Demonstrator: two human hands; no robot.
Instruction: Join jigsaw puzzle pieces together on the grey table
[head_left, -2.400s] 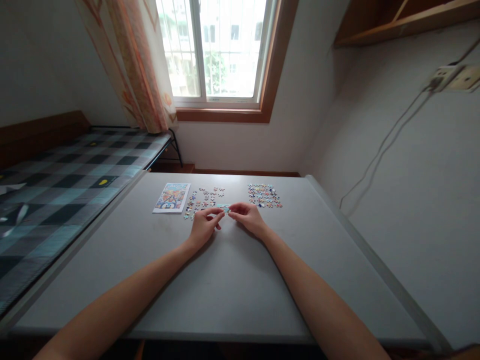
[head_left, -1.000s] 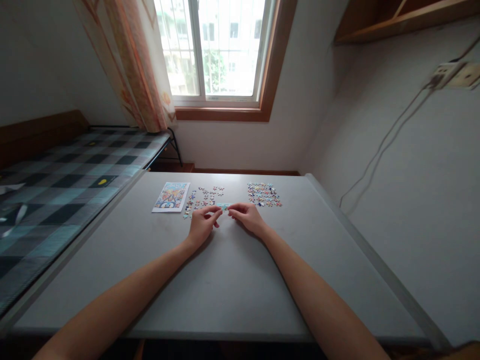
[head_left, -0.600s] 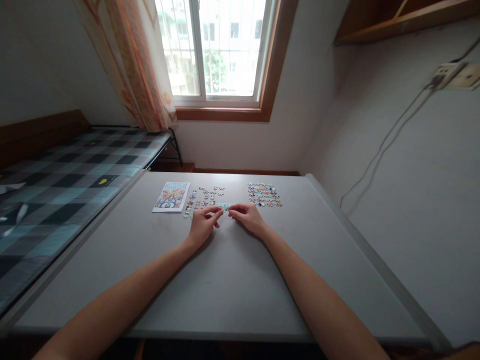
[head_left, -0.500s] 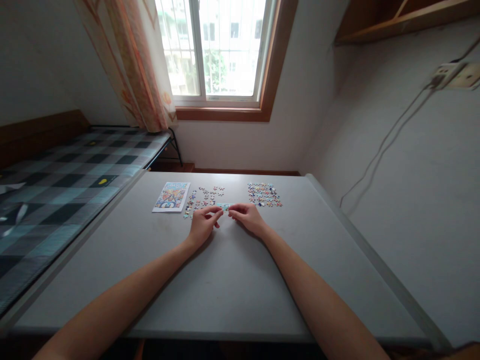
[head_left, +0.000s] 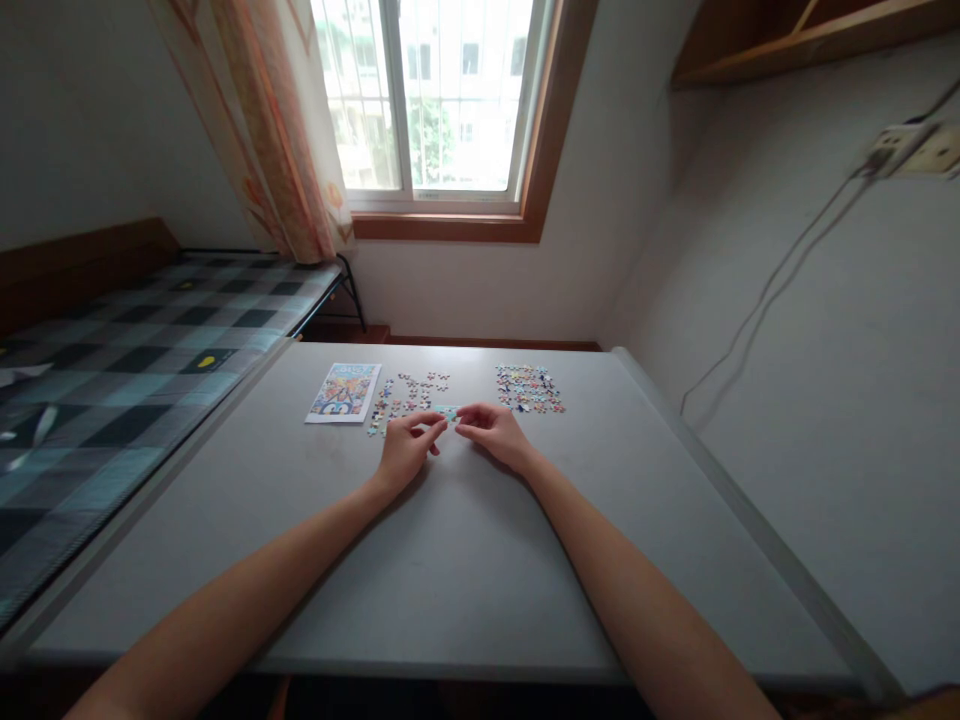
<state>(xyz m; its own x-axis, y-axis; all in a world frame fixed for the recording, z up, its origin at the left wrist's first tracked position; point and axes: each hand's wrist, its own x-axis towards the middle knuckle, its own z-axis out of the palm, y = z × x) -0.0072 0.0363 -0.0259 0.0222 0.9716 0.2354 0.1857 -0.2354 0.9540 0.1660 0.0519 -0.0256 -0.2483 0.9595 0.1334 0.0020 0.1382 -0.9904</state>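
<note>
Both of my hands rest on the grey table (head_left: 465,560), fingertips almost meeting. My left hand (head_left: 406,449) and my right hand (head_left: 490,432) each pinch an end of a small light-blue bit of joined puzzle pieces (head_left: 448,411). Loose puzzle pieces (head_left: 405,393) lie scattered just beyond my left hand. A denser heap of pieces (head_left: 528,389) sits beyond my right hand. A colourful reference picture (head_left: 343,391) lies flat to the left of the scattered pieces.
A bed with a checked blue-and-black cover (head_left: 112,370) runs along the table's left edge. The right side of the table meets a wall with a hanging cable (head_left: 757,300). A window (head_left: 427,95) and curtain (head_left: 270,130) stand behind.
Hardly anything differs; both hands stay pinched on the small blue pieces, with only slight finger shifts and a tiny camera drift.
</note>
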